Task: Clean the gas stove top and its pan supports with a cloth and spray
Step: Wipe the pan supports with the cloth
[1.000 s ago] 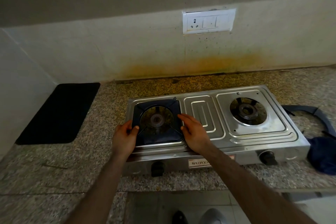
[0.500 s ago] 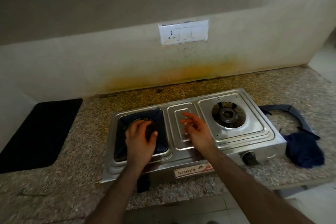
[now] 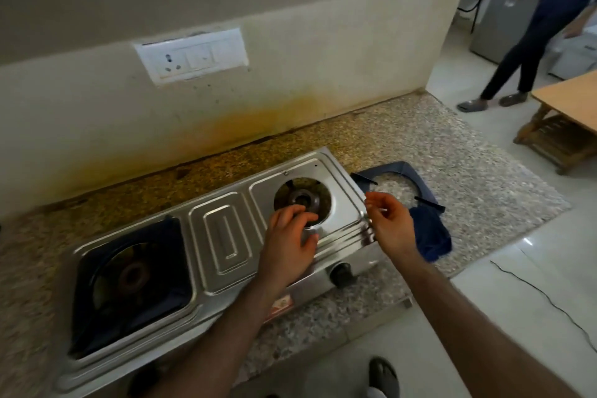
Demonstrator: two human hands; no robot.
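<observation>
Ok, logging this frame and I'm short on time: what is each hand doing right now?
Left hand: open, fingers spread over the right burner, holding nothing.
Right hand: open, loosely curled, empty, above the stove's right edge.

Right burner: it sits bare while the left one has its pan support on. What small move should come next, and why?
Probably the right hand reaches on to the loose pan support lying on the counter beside the stove, to set it over the right burner. That hand hovers empty between stove and support, the left hand is over the burner's tray, and the blue cloth lies unused.
</observation>
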